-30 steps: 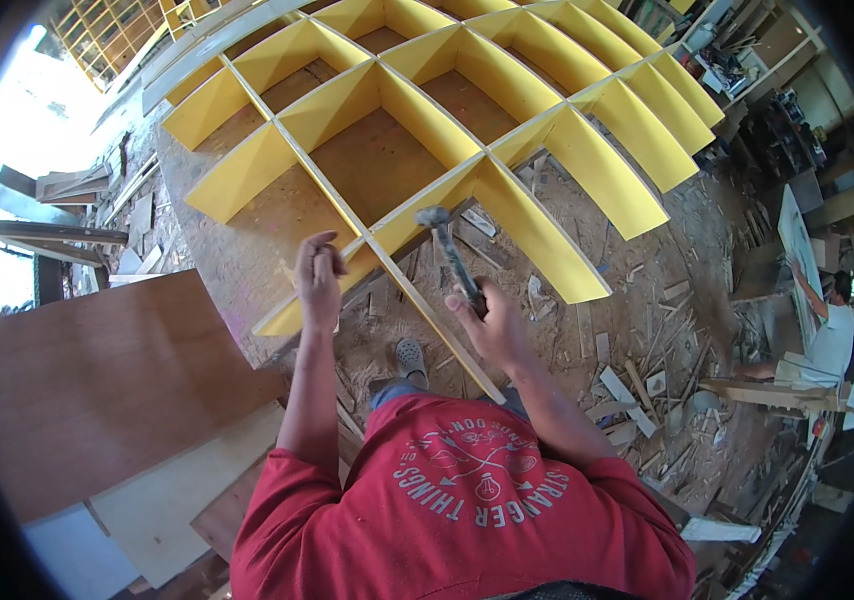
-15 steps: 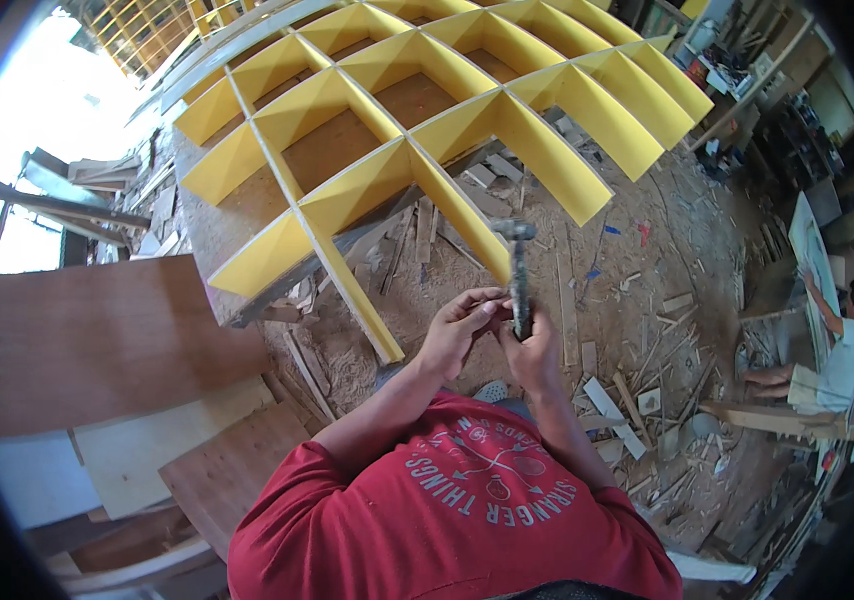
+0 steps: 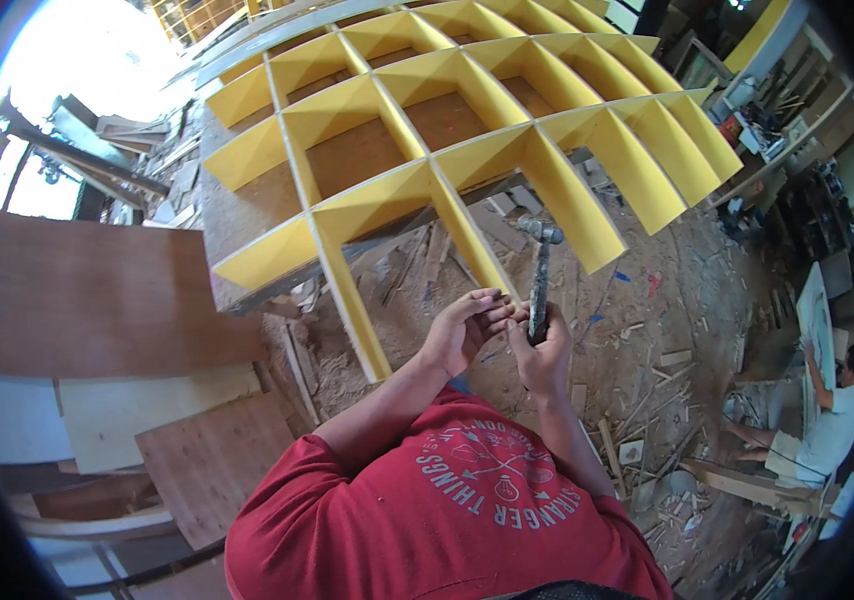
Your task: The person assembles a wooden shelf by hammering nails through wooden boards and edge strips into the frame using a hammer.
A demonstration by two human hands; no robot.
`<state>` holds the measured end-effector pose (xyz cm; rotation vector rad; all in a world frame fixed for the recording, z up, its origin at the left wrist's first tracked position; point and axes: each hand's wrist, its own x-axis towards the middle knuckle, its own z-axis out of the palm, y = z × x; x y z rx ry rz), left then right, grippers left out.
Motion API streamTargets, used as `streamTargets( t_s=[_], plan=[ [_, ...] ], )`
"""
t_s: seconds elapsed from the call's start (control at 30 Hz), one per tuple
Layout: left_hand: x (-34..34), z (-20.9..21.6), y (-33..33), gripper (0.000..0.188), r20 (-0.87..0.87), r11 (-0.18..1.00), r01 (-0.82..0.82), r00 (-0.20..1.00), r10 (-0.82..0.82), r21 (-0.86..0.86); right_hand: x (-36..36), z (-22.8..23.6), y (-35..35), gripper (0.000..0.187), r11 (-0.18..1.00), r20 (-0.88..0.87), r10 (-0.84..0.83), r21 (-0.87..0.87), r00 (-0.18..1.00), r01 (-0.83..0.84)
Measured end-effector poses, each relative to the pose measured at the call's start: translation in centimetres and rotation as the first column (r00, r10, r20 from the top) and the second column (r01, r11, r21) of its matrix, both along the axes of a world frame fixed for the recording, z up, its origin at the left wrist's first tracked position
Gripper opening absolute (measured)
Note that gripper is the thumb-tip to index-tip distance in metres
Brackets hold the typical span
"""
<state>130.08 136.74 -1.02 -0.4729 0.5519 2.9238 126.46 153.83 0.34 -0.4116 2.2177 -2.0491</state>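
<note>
At left, a brown board (image 3: 77, 290) lies on the far side of a pale sheet (image 3: 162, 405). A yellow grid (image 3: 575, 200) stretches across the far middle, its open ribs pointing near. In front of it, the left hand (image 3: 469, 328) has its fingers bent and bunched toward the thumb; whether they pinch anything small, I cannot tell. Just to its right, the hammer (image 3: 540, 270) points its head far, near a rib of the grid, its handle wrapped in the closed right hand (image 3: 544, 360). Wood scraps litter the floor (image 3: 682, 300) farther right. At far right, a co-worker (image 3: 835, 430) reaches toward a panel (image 3: 815, 310).
</note>
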Motion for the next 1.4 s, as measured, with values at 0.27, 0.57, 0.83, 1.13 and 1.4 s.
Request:
streamTargets(
  t_s=[0.27, 0.57, 0.83, 1.13, 1.4],
  plan=[
    [-5.6, 2.9, -3.9, 0.024, -0.125, 0.035, -0.120, 0.959, -0.253, -0.992, -6.6, 2.2, -1.0, 0.032, 0.988, 0.092, 0.101, 0.104, 0.991, -0.110],
    [-9.4, 2.6, -7.8, 0.024, 0.047, -0.044, 0.033, 0.929, -0.368, -0.998, -12.5, -1.0, -4.4, 0.031, 0.965, 0.190, 0.231, 0.078, 0.954, -0.249],
    [-9.6, 0.7, -11.7, 0.024, 0.024, -0.040, 0.024, 1.000, 0.015, -0.999, -18.1, -10.1, -0.2, 0.041, 0.837, 0.231, 0.268, 0.424, 0.935, -0.345],
    [-12.2, 0.1, -17.8, 0.021, 0.046, -0.110, 0.082, 0.953, 0.299, -0.991, -19.1, -21.4, -1.4, 0.059, 0.613, 0.419, 0.290, 0.609, 0.861, -0.503],
    [-22.6, -0.7, -25.4, 0.017, -0.123, -0.279, -0.035, 0.944, 0.305, -0.960, -18.2, -17.9, -4.2, 0.059, 0.618, 0.441, 0.192, 0.639, 0.877, -0.457]
  ],
)
